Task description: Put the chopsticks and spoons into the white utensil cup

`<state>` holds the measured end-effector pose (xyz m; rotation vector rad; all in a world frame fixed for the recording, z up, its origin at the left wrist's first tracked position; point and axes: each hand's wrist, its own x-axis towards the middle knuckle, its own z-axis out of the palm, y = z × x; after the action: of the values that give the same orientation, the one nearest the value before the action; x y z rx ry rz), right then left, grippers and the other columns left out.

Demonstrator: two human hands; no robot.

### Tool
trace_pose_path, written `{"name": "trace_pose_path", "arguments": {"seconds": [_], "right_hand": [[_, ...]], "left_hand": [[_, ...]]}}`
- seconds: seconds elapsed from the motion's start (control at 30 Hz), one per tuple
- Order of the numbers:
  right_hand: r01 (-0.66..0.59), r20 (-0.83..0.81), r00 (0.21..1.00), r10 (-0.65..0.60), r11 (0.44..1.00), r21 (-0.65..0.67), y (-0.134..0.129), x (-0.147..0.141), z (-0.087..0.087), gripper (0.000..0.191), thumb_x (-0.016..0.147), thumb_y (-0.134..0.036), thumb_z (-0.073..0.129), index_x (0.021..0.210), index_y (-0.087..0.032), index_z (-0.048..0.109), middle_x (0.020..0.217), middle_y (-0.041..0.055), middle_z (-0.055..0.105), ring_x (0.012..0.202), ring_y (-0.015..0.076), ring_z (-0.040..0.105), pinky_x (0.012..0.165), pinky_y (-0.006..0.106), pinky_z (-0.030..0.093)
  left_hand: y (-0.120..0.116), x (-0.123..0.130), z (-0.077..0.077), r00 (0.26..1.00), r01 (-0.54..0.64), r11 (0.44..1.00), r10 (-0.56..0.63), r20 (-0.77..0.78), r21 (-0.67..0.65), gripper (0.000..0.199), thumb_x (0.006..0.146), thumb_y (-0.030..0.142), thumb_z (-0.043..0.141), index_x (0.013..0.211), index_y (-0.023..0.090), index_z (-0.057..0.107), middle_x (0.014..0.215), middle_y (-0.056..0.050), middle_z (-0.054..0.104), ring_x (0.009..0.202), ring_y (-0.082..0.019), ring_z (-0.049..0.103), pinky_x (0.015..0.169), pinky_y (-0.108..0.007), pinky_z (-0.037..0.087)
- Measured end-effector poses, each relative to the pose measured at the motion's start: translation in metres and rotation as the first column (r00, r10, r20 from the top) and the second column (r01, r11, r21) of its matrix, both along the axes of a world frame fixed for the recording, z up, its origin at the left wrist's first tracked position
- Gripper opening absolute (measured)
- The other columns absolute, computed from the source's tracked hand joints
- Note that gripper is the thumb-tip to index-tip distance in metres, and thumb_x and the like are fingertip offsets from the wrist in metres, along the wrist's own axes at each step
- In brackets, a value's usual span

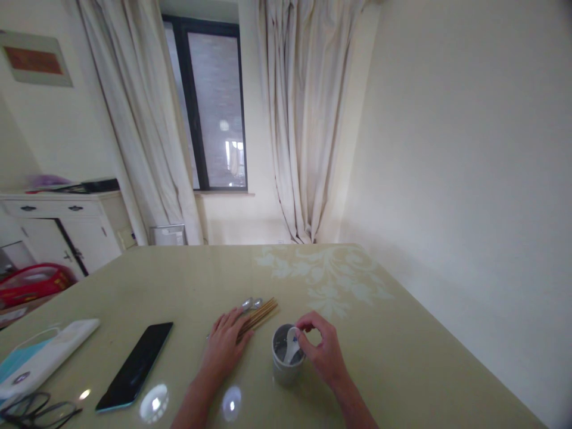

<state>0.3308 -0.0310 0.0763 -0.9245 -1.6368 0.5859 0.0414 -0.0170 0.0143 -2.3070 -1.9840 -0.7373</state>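
My right hand (pixel 325 348) pinches a white soup spoon (pixel 292 341) with a small blue mark. The spoon's wide end is up by my fingertips, while its narrow end points down inside a grey cup (pixel 286 374). This cup stands upright on the table, between my two hands. To its left, my left hand (pixel 229 339) lies with fingers stretched over a bundle of wooden chopsticks (pixel 264 312). Just past those fingers show the shiny bowls of two metal spoons (pixel 252 303), their handles mostly hidden under my hand.
On the table (pixel 214 274), a dark phone or tablet (pixel 136 366) lies left of my left arm. Farther left are a white power strip-like device (pixel 53 357), a light-blue item (pixel 20 366) and black glasses (pixel 40 411). A wall (pixel 469 179) borders the right table edge.
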Motion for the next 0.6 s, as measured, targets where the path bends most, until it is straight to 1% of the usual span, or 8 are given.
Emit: {"name": "trace_pose_path", "arguments": {"seconds": [0.13,0.23,0.33,0.4,0.5,0.57,0.6], "right_hand": [[-0.018,-0.020,1.000,0.019,0.999,0.041,-0.001,-0.004,0.001,0.007,0.088,-0.022,0.070,0.081,-0.022,0.071,0.078,0.0018,0.070,0.074,0.0188,0.063,0.070,0.029,0.050],[-0.018,-0.043,0.999,0.020,0.998,0.060,-0.001,-0.006,0.001,0.008,0.088,-0.020,0.069,0.080,-0.022,0.070,0.080,0.0017,0.068,0.075,0.0185,0.062,0.069,0.028,0.049],[-0.013,-0.074,0.997,0.016,0.999,0.051,0.000,-0.006,-0.001,0.008,0.087,-0.019,0.070,0.080,-0.022,0.070,0.080,0.0018,0.068,0.076,0.0187,0.062,0.070,0.028,0.049],[-0.007,-0.111,0.994,0.011,0.999,0.038,0.001,-0.005,-0.003,0.007,0.087,-0.022,0.072,0.080,-0.022,0.071,0.080,0.0019,0.068,0.075,0.0190,0.062,0.070,0.029,0.050],[-0.007,-0.253,0.967,0.000,1.000,-0.030,0.002,-0.002,-0.006,0.014,0.089,-0.032,0.077,0.081,-0.021,0.073,0.079,0.0024,0.068,0.074,0.0197,0.063,0.069,0.030,0.052],[0.002,-0.393,0.918,-0.048,0.993,-0.116,0.005,0.000,-0.008,0.021,0.089,-0.040,0.081,0.085,-0.021,0.074,0.078,0.0029,0.070,0.074,0.0204,0.065,0.069,0.031,0.054],[0.021,-0.462,0.882,-0.093,0.987,-0.159,0.007,0.002,-0.009,0.025,0.088,-0.044,0.083,0.088,-0.021,0.075,0.079,0.0032,0.071,0.074,0.0210,0.067,0.070,0.031,0.056]], "left_hand": [[0.006,0.003,-0.003,1.000,-0.031,0.999,0.031,0.001,0.005,0.035,0.104,0.032,0.057,0.133,0.032,0.075,0.150,-0.004,0.071,0.139,-0.027,0.065,0.122,-0.048,0.048],[0.012,0.004,-0.006,0.999,-0.023,1.000,0.024,0.022,-0.014,0.036,0.105,0.033,0.055,0.135,0.031,0.073,0.149,-0.003,0.072,0.138,-0.025,0.066,0.121,-0.044,0.050],[0.017,0.003,-0.012,1.000,-0.014,1.000,0.014,0.028,-0.005,0.036,0.105,0.035,0.053,0.134,0.031,0.074,0.150,-0.003,0.071,0.139,-0.025,0.066,0.122,-0.045,0.050],[0.018,0.001,-0.015,1.000,-0.009,1.000,0.009,0.030,0.018,0.037,0.105,0.035,0.053,0.135,0.030,0.074,0.152,-0.004,0.069,0.141,-0.026,0.065,0.124,-0.048,0.048],[0.016,0.002,-0.016,0.997,0.016,0.997,-0.021,0.073,0.077,0.039,0.102,0.034,0.055,0.137,0.030,0.072,0.153,-0.005,0.068,0.144,-0.027,0.063,0.128,-0.051,0.043],[0.012,0.009,-0.012,0.985,0.037,0.994,-0.054,0.166,0.106,0.039,0.102,0.036,0.055,0.136,0.033,0.073,0.150,-0.003,0.071,0.142,-0.026,0.065,0.128,-0.050,0.043],[0.009,0.016,-0.009,0.968,0.044,0.993,-0.068,0.241,0.105,0.038,0.103,0.038,0.053,0.134,0.033,0.075,0.146,-0.002,0.074,0.139,-0.025,0.067,0.127,-0.049,0.045]]}}
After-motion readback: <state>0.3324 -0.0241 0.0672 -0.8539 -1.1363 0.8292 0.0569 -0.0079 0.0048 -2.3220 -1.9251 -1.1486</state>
